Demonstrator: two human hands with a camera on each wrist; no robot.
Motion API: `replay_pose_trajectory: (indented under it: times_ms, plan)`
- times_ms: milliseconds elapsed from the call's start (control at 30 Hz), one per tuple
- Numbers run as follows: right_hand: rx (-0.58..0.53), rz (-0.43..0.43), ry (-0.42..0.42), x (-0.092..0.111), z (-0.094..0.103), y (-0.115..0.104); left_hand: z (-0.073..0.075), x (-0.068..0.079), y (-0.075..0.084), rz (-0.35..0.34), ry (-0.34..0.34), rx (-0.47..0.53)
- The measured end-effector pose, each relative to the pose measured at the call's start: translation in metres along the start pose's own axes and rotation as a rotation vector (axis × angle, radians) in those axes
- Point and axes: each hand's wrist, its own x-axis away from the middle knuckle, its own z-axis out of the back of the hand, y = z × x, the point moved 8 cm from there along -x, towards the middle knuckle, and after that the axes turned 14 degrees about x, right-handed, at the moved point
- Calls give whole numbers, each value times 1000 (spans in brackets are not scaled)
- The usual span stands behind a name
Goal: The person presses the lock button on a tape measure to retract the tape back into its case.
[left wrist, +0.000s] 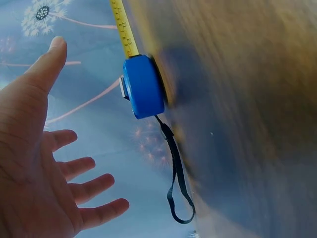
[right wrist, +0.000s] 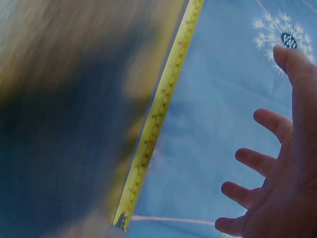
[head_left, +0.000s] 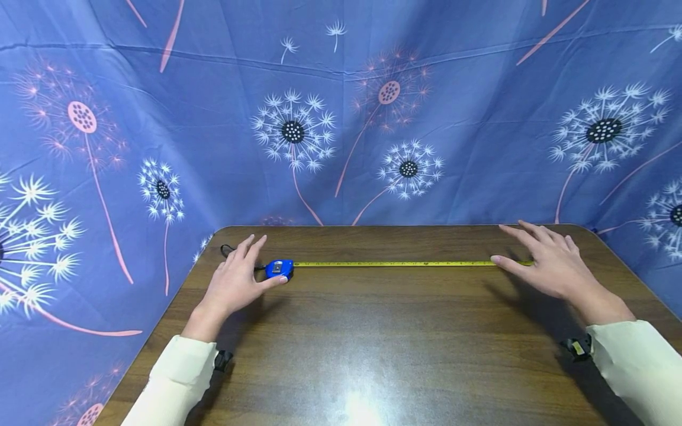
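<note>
The blue, rounded tape-measure case [head_left: 279,269] should be the compact, fairly weighty part, hard-shelled and easy to grip by its opposite edges, with the left hand [head_left: 234,281] closing from either side. The long yellow measuring blade [head_left: 394,264], probably thin sprung metal, would be light and stiff along its length yet apt to bend or twist; it may be slick and sharp-edged, so its dark end hook [right wrist: 120,221] seems the safest place for the right hand [head_left: 549,260] to pinch. Neither part looks fragile. Both hands are spread, thumbs well away from fingers, and the wrist views show a gap between each hand and the tape. The case sits on the brown wood-grain counter [head_left: 341,331] between the left hand's thumb and fingers as seen from above, and the blade stretches from it to beneath the right hand. Dark markings line the blade's yellow face, too small to read. A small metallic-looking clip [left wrist: 123,88] juts from the case's upper face, and a black looped wrist strap [left wrist: 172,144] trails from the end opposite the blade, toward the left hand's fingers.
</note>
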Motion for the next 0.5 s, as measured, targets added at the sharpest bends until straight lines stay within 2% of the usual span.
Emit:
replay_pose_trajectory:
  times_ms: [500]
  plan:
    - [5,-50,-55,13,-7,39,0,-2,-15,-5,-2,26]
